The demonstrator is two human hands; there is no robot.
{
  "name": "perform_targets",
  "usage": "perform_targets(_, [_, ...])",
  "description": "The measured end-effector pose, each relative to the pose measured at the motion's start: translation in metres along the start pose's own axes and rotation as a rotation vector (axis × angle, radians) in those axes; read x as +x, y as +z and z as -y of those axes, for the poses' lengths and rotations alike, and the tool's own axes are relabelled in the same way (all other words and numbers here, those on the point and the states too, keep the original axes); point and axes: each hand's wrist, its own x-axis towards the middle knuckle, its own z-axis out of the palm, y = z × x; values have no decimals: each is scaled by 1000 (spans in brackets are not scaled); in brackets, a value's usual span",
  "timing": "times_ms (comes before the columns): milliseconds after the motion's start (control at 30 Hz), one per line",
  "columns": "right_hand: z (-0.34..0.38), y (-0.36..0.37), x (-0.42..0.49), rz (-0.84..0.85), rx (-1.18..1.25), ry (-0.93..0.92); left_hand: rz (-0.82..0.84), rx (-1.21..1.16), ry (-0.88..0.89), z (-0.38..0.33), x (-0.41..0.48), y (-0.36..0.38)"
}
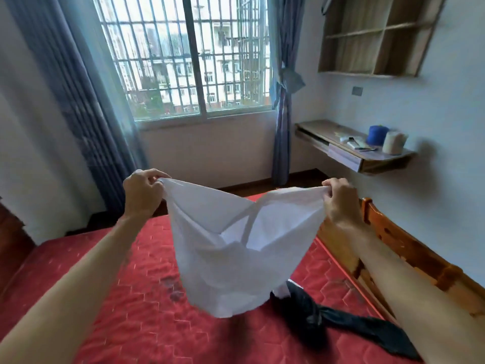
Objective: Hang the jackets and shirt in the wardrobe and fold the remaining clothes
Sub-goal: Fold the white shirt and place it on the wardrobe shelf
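Grip at left: the left hand (143, 191) pinches one top corner of the white garment (231, 248), which hangs spread above the red mattress (126, 298); the right hand (338, 199) pinches the other corner. Both pinches look shallow, so a shake could free a corner and drop it in a heap. Its hem might also snag the black garment (328, 319) lying below. Whether they touch is unclear. The right forearm hides part of the black one, and no wardrobe shows.
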Motion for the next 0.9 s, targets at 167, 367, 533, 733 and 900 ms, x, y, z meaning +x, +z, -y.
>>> perform_targets(167, [31, -38, -44, 52, 50, 203, 24, -81, -101, -17, -43, -62])
perform_targets(367, [79, -65, -134, 166, 166, 209, 130, -92, -342, 20, -111, -134])
perform_targets(533, [109, -93, -171, 259, 239, 12, -15, -117, -375, 38, -139, -200])
perform_targets(733, [158, -123, -213, 737, 258, -115, -62, -46, -321, 53, -167, -271])
perform_targets(900, [210, -112, -241, 860, -75, -179, -87, 42, -263, 100, -182, -335])
